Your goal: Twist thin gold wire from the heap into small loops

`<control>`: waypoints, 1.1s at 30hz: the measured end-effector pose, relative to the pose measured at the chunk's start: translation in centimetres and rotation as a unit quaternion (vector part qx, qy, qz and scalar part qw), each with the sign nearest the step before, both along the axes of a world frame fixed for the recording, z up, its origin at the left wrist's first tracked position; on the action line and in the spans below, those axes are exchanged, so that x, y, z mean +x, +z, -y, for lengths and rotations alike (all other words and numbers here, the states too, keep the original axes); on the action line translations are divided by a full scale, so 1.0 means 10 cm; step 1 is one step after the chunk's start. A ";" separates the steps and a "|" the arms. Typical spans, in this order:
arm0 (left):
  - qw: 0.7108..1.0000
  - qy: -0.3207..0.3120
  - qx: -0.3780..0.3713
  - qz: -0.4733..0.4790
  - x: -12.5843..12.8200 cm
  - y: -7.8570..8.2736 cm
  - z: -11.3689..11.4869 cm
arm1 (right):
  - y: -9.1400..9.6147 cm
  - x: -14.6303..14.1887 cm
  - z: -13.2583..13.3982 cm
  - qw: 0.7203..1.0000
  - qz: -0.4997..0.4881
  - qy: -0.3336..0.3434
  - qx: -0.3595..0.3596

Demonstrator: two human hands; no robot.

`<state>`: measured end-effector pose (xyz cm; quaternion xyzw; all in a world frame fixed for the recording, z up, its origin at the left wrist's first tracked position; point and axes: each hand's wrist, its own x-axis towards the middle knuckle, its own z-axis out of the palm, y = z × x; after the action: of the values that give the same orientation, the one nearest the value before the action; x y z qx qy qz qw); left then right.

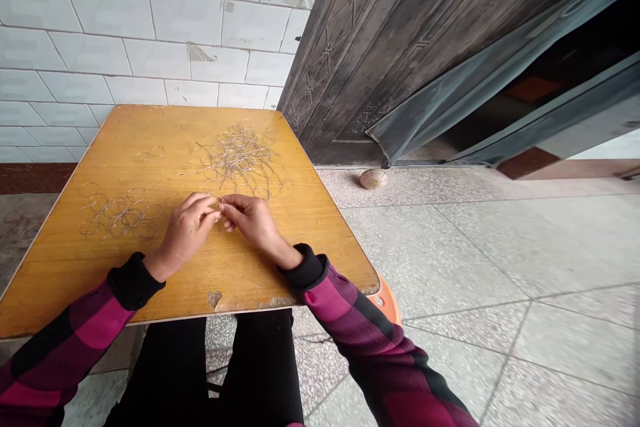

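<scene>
Your left hand (186,230) and right hand (253,221) are closed over the worn yellow tabletop (320,227), near a large tangle of wire loops (240,159) and a smaller tangle (120,217), both pinching a thin wire (220,200) between their fingertips.

Wire loops (120,217) lie in two heaps on the tabletop (315,233), left and ahead.

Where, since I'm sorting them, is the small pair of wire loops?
In the head view, the wire loops lie on the wooden tabletop, above the left wire pile and left of the larger wire tangle.
</scene>
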<state>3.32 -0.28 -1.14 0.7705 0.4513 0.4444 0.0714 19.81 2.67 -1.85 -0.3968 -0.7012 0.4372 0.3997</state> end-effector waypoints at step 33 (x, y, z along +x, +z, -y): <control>0.920 0.037 0.233 -0.312 -0.13 0.21 -0.08 | 0.08 -0.03 0.08 0.958 0.223 -0.012 0.178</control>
<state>2.07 0.50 0.93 0.8481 0.3623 0.2759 -0.2709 19.52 1.91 -1.03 -0.4149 -0.8341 0.2011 0.3028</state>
